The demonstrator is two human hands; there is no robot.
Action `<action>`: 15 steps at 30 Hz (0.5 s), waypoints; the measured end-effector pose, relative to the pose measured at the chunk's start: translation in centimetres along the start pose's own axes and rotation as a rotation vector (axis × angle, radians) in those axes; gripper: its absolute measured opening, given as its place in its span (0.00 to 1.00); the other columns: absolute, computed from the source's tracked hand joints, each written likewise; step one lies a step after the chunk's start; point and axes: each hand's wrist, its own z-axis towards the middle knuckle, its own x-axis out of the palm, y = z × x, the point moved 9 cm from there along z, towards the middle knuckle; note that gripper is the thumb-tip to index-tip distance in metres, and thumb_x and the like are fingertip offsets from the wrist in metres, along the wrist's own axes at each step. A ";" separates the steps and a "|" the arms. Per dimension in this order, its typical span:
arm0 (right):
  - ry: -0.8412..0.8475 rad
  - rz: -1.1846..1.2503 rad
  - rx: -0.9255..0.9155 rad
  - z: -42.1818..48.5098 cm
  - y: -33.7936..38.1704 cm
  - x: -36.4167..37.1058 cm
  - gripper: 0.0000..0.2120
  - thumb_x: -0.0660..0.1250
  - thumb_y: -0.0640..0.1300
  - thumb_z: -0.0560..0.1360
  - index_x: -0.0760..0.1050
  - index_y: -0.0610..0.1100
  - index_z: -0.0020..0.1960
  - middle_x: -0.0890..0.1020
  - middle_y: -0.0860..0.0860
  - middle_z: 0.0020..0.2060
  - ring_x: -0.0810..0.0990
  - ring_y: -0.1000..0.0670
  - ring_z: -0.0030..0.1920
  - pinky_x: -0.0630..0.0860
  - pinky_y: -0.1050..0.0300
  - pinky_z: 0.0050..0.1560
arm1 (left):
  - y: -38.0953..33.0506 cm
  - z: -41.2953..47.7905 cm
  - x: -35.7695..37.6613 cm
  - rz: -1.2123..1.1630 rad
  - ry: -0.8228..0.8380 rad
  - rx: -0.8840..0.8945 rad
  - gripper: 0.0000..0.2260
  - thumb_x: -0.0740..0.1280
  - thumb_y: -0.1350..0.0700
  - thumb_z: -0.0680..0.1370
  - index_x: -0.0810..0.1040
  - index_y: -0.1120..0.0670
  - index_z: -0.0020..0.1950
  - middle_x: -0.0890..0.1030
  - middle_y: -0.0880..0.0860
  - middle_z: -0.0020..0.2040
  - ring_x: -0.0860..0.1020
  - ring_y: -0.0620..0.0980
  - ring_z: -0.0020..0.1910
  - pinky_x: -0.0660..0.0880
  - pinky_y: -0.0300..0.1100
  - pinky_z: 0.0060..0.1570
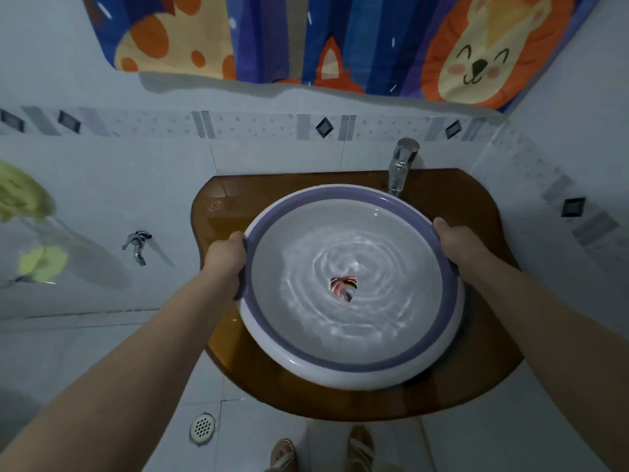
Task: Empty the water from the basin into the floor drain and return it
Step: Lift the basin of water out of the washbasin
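A round white basin [350,373] with a purple rim band sits over the brown wooden counter [238,366]. Rippling water fills it, and a small colourful picture shows at its bottom. My left hand [227,258] grips the basin's left rim. My right hand [457,240] grips the right rim. The round floor drain [203,426] with a white grate lies on the tiled floor at the lower left, below the counter's front edge.
A metal tap [401,166] stands behind the basin at the back right of the counter. A second tap [136,245] juts from the left wall. A colourful animal-print curtain [340,39] hangs above. My sandalled feet [323,451] stand below the counter.
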 end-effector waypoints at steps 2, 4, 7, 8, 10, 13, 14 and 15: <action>0.009 0.002 0.001 -1.3 0.9 0.1 0.22 0.52 0.57 0.78 0.71 0.38 0.49 0.72 0.44 0.34 0.70 0.47 0.32 0.63 0.57 0.28 | -0.5 -0.3 -1.3 0.020 -0.022 0.025 0.18 0.51 0.48 0.80 0.72 0.57 0.38 0.74 0.55 0.34 0.74 0.52 0.32 0.67 0.40 0.26; 0.025 0.005 -0.034 -2.6 2.1 0.3 0.22 0.52 0.56 0.78 0.71 0.39 0.42 0.73 0.44 0.33 0.72 0.46 0.32 0.67 0.55 0.30 | -0.9 -0.6 -2.7 0.038 -0.047 0.047 0.19 0.51 0.49 0.80 0.70 0.57 0.36 0.73 0.55 0.33 0.72 0.51 0.30 0.64 0.41 0.25; 0.047 -0.005 -0.148 -4.3 4.7 1.1 0.21 0.52 0.53 0.79 0.75 0.38 0.49 0.79 0.40 0.45 0.78 0.39 0.47 0.74 0.46 0.51 | -1.0 -0.7 -5.2 0.010 -0.073 0.056 0.19 0.52 0.49 0.79 0.69 0.59 0.34 0.72 0.57 0.32 0.71 0.53 0.31 0.65 0.43 0.27; 0.074 -0.005 -0.211 -4.8 5.8 1.6 0.19 0.51 0.51 0.79 0.75 0.39 0.47 0.78 0.37 0.44 0.78 0.39 0.45 0.74 0.47 0.50 | -0.7 -0.7 -6.1 -0.005 -0.081 0.050 0.19 0.52 0.49 0.79 0.68 0.59 0.33 0.72 0.57 0.32 0.71 0.53 0.31 0.66 0.43 0.29; 0.136 0.011 -0.334 -5.8 7.8 2.9 0.16 0.52 0.48 0.78 0.70 0.44 0.37 0.73 0.40 0.36 0.72 0.44 0.36 0.68 0.51 0.39 | 0.0 -0.7 -7.9 -0.047 -0.101 0.040 0.17 0.53 0.50 0.78 0.69 0.59 0.33 0.73 0.58 0.33 0.72 0.55 0.32 0.69 0.44 0.35; 0.203 0.034 -0.395 -7.0 10.0 5.6 0.13 0.54 0.48 0.78 0.70 0.45 0.38 0.74 0.42 0.37 0.71 0.46 0.36 0.65 0.54 0.36 | 2.1 -1.0 -11.1 -0.147 -0.150 -0.007 0.14 0.55 0.53 0.78 0.71 0.61 0.39 0.74 0.59 0.37 0.73 0.57 0.38 0.68 0.45 0.41; 0.203 0.033 -0.395 -7.2 10.5 6.3 0.14 0.54 0.49 0.78 0.71 0.44 0.38 0.76 0.42 0.36 0.73 0.46 0.36 0.66 0.55 0.36 | 2.6 -1.2 -12.0 -0.148 -0.166 -0.005 0.13 0.54 0.54 0.78 0.71 0.60 0.39 0.74 0.60 0.40 0.74 0.57 0.40 0.69 0.45 0.40; 0.207 0.030 -0.396 -7.5 11.0 7.2 0.16 0.54 0.50 0.78 0.72 0.44 0.38 0.77 0.43 0.35 0.74 0.46 0.36 0.66 0.56 0.36 | 3.1 -1.5 -12.9 -0.131 -0.187 0.004 0.14 0.54 0.55 0.78 0.71 0.59 0.37 0.74 0.60 0.43 0.74 0.57 0.42 0.70 0.46 0.41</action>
